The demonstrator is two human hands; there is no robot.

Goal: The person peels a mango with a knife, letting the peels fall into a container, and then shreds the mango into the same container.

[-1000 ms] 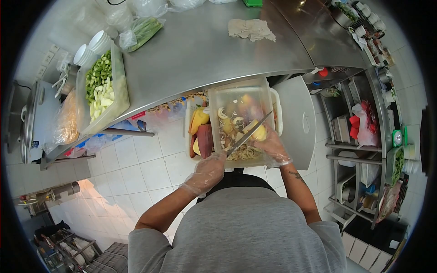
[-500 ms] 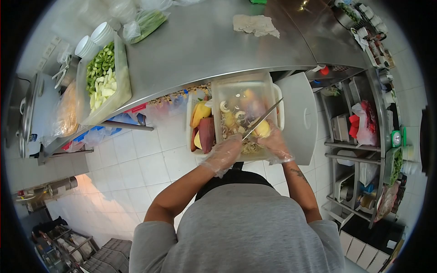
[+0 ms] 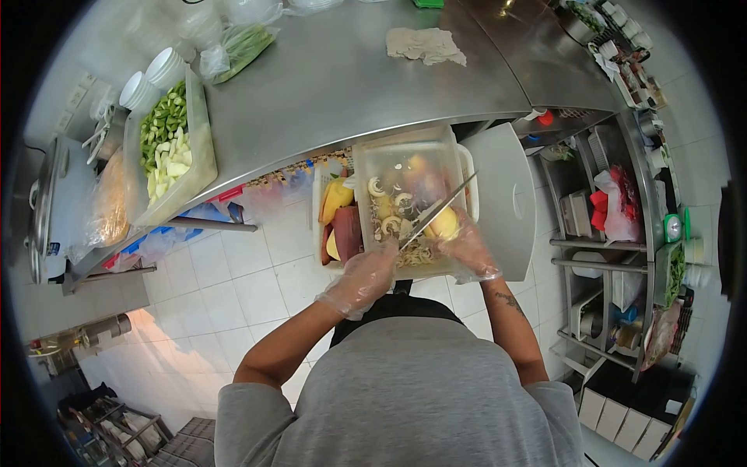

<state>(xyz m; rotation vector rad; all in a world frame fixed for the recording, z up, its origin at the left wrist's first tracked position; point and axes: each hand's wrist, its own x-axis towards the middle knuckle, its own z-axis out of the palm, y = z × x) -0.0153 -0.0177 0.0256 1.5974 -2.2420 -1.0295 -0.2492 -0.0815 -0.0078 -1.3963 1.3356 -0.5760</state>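
Note:
My left hand [image 3: 367, 274], in a clear plastic glove, is closed around the handle of a long knife [image 3: 453, 194]. The blade slants up to the right, against or just beside a pale yellow piece that looks like a peeled banana blossom [image 3: 443, 224]. That piece sits in my gloved right hand [image 3: 472, 253], its fingers wrapped round the lower side. Both hands are over a translucent plastic tub [image 3: 405, 142] holding thin shreds, curled pale rings and whole pieces in cloudy liquid. Left of it, a white basket [image 3: 317, 204] holds maroon and yellow banana blossoms [image 3: 349, 231].
A steel counter [image 3: 327, 78] runs along the far side, bearing a tub of chopped green vegetables [image 3: 204, 156], white bowls [image 3: 165, 68] and a crumpled cloth [image 3: 426, 46]. A grey lid-like panel [image 3: 510, 226] stands right of the tub. Loaded metal shelving [image 3: 599, 253] is further right.
My left hand has shifted slightly left and down with the knife, its blade drawn back a little. My right hand still holds the yellow piece; the whole view has shifted slightly.

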